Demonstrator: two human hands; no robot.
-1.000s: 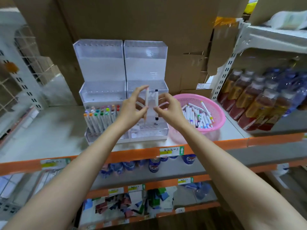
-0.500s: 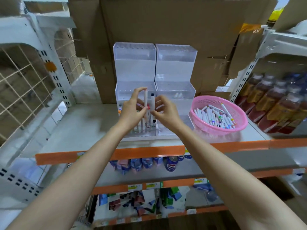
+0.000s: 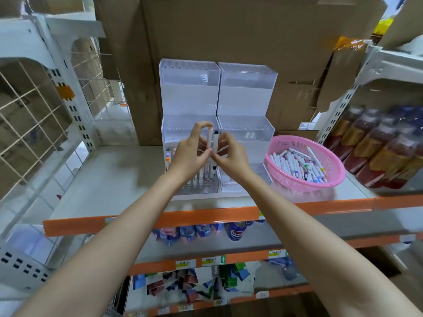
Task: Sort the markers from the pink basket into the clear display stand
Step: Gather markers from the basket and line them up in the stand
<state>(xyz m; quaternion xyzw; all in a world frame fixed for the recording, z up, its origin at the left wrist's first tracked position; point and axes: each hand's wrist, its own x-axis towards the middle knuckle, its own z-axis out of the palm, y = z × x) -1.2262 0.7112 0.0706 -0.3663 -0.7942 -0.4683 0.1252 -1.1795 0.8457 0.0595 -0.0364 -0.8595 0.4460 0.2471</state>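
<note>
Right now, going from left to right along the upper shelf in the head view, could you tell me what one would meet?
The wire mesh panel → the clear display stand → the pink basket → the drink bottles.

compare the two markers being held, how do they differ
The left marker, pinched by the left hand, has a pale top; the right marker, in the right hand, has black ends. The left marker tops out slightly higher than the right marker. Both: white barrels, upright.

Arms outstretched, left hand and right hand close together (marker in each)
</note>
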